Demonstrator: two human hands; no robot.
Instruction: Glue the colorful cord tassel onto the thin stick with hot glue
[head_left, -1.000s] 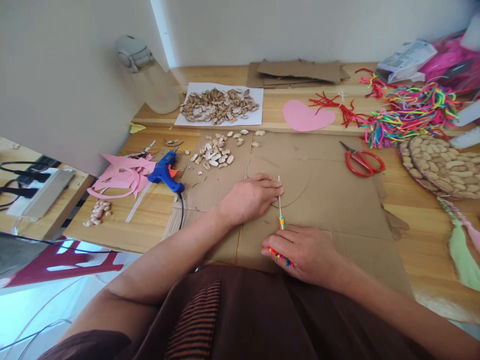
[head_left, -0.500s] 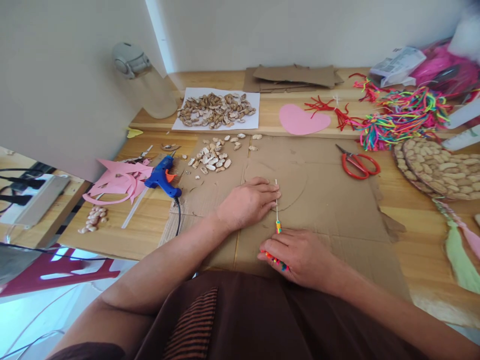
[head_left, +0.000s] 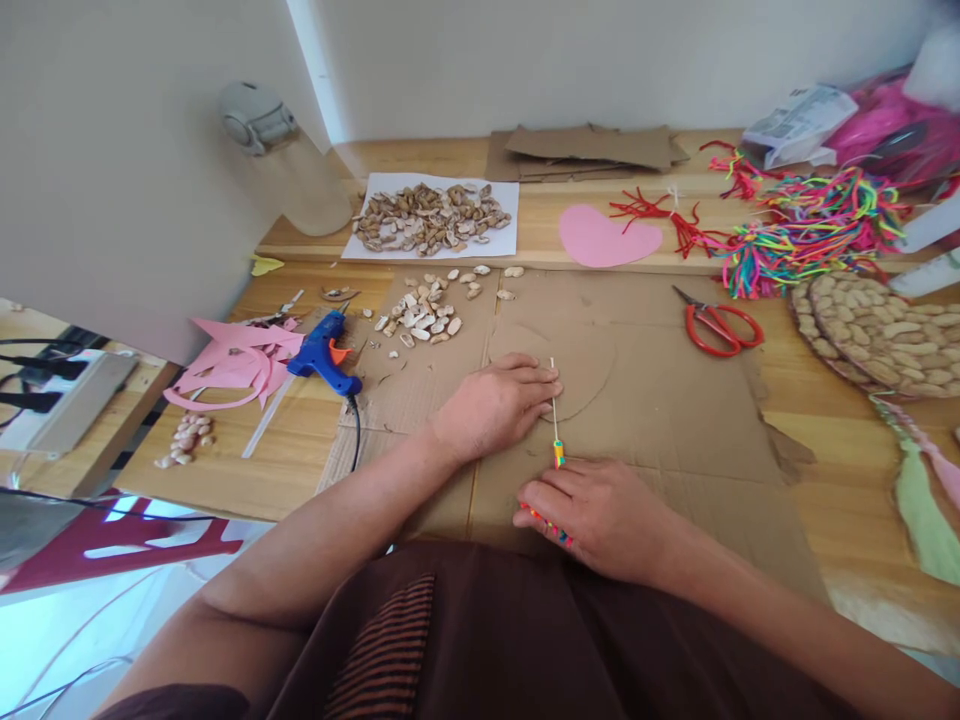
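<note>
near the middle of the frame, the person's left hand (head_left: 499, 405) lies palm down on a cardboard sheet (head_left: 675, 410), fingers close together, fingertips at a thin pale cord (head_left: 555, 415); whether they pinch it or only touch it cannot be told. the cord runs straight down the frame to a bundle of bright multicoloured yarn (head_left: 559, 455) just below centre. the right hand (head_left: 600, 515), lower and a little to the right, is curled around that bundle, which shows at both ends of the fist. a curved line marks the cardboard beside the left fingertips. left of centre lies a blue glue gun (head_left: 326, 355), with loose shells (head_left: 426, 312) nearby; red-handled scissors (head_left: 721, 330) lie at right. a pink paper heart (head_left: 609, 238) and colourful tassels (head_left: 817, 225) occupy the upper right.
</note>
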